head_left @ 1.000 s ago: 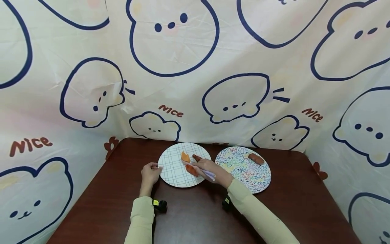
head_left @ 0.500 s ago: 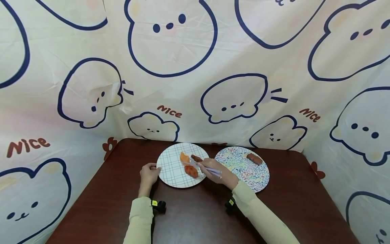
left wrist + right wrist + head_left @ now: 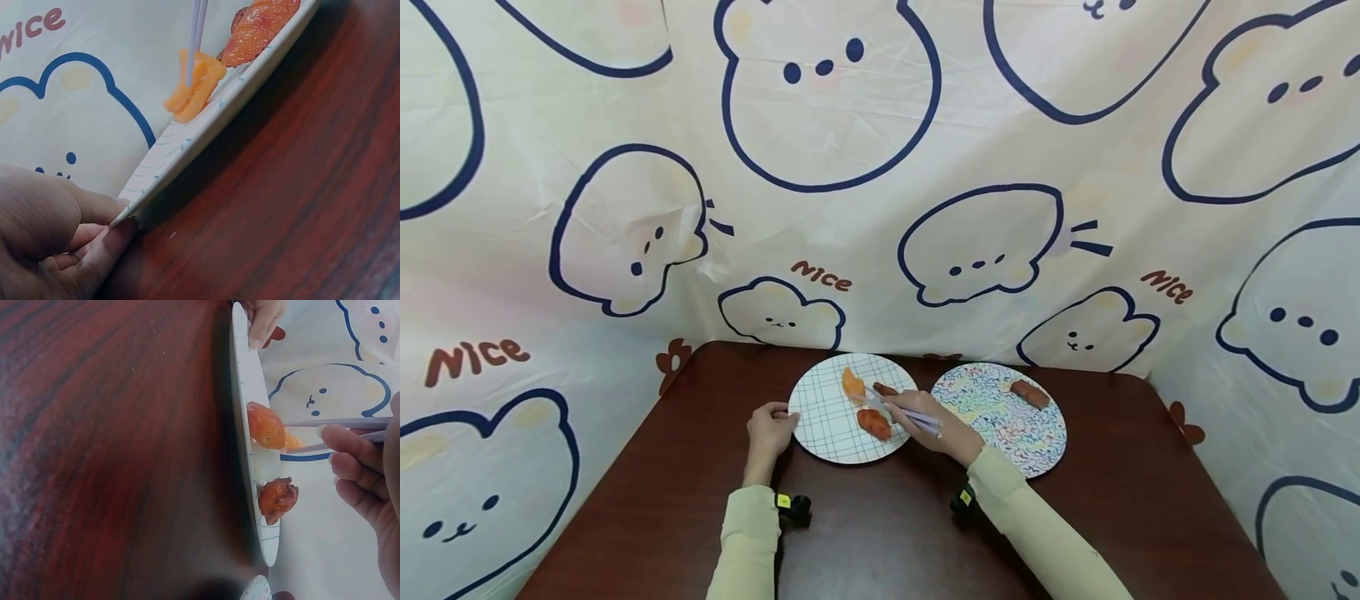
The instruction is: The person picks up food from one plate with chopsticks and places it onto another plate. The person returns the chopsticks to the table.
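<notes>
My left hand (image 3: 769, 429) pinches the left rim of a white round plate (image 3: 820, 429) with a grid pattern, thumb above and fingers below, as the left wrist view shows. My right hand (image 3: 934, 423) holds a pair of lavender chopsticks (image 3: 922, 419) over the plate's right side. In the left wrist view the chopsticks' tips overlap a folded yellow-orange food piece (image 3: 199, 87). A glossy orange-red food piece (image 3: 874, 425) lies nearer the plate's front. Behind it is a browned, meat-like piece (image 3: 884, 389), partly covered by the right hand in the head view.
To the right stands a second round plate (image 3: 985, 421) with multicoloured speckles, bearing a brown sausage-like piece (image 3: 1030, 393). Both plates are on a dark wooden table (image 3: 865, 533). A cloth (image 3: 880, 233) printed with bears hangs close behind and at both sides.
My right hand has drawn back slightly to the right, uncovering the orange-red piece. The chopsticks stay near the yellow-orange piece, which has shifted slightly. My left hand keeps its grip on the rim.
</notes>
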Available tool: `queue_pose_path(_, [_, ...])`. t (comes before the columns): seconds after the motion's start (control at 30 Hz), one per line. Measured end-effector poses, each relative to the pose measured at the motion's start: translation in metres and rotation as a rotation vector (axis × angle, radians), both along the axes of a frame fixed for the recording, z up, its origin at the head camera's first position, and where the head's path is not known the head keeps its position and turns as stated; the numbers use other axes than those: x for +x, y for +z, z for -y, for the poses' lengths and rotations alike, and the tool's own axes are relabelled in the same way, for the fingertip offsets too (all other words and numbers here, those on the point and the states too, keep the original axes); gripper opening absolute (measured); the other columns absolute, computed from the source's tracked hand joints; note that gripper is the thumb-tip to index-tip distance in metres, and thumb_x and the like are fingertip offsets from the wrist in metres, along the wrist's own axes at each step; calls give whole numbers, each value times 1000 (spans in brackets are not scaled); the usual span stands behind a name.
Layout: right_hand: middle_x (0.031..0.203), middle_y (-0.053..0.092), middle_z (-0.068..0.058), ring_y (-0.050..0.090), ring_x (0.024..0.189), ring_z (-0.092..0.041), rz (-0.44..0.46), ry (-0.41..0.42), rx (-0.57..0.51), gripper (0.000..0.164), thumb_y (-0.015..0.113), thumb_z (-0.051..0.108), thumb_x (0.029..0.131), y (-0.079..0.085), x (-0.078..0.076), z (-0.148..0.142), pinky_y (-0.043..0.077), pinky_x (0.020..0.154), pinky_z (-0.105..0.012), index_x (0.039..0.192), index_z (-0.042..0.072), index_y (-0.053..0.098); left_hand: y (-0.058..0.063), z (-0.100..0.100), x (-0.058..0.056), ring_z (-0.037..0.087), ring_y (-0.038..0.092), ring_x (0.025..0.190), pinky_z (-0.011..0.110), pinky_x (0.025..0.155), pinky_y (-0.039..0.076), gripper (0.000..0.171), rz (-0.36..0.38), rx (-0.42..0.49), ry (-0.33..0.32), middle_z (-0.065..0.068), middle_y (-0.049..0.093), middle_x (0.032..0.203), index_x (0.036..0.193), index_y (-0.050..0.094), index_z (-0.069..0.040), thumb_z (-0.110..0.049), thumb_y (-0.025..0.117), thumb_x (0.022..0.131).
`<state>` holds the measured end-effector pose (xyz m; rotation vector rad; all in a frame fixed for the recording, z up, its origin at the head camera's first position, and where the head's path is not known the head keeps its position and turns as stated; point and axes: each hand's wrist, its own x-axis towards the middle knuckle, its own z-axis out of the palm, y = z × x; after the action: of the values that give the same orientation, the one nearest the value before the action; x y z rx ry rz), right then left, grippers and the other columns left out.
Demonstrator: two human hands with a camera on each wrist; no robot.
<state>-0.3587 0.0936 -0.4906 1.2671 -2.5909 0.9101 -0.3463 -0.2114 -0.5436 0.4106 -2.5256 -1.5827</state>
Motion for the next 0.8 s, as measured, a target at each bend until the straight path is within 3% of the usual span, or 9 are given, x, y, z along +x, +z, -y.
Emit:
queue_pose_path(0.13, [114, 74, -18, 71, 95, -20, -62, -3, 16, 30, 53, 12, 106, 6, 4, -1, 59, 85, -34, 124, -6, 70, -1, -1, 0, 38, 65, 103, 45, 80, 55, 37, 4, 0, -2, 25, 64, 112, 126, 63, 8, -14, 67, 96])
queue_pose_path(0.2, [106, 75, -18, 68, 86, -18, -73, -2, 1, 29, 53, 11, 106, 10, 7, -2, 58, 78, -31, 120, -6, 72, 0, -1, 1, 39, 65, 104, 47, 82, 54, 37, -2, -2, -3, 26, 64, 113, 126, 62, 8, -14, 67, 96])
queue_pose_path(0.43, [79, 65, -2, 53, 72, -10, -43, -50, 1, 23, 54, 11, 106, 19, 18, -12, 49, 66, -22, 102, 3, 75, 1, -1, 1, 40, 63, 106, 49, 84, 53, 38, 3, -3, -8, 26, 63, 114, 128, 61, 9, -15, 66, 97])
queue_pose_path(0.53, [77, 63, -1, 51, 70, -9, -60, -38, -27, 19, 54, 6, 104, 20, 20, -14, 50, 64, -22, 98, 5, 72, 2, -1, 1, 40, 62, 106, 49, 83, 53, 37, 7, -9, -6, 26, 63, 115, 127, 61, 8, -15, 65, 98])
queue_pose_path(0.8, [75, 59, 1, 49, 70, -8, -41, -58, -2, 25, 52, 12, 107, 20, 22, -13, 48, 64, -21, 95, 2, 72, 4, 0, 4, 40, 63, 105, 48, 82, 54, 37, 7, -11, -7, 26, 64, 114, 127, 62, 8, -14, 65, 97])
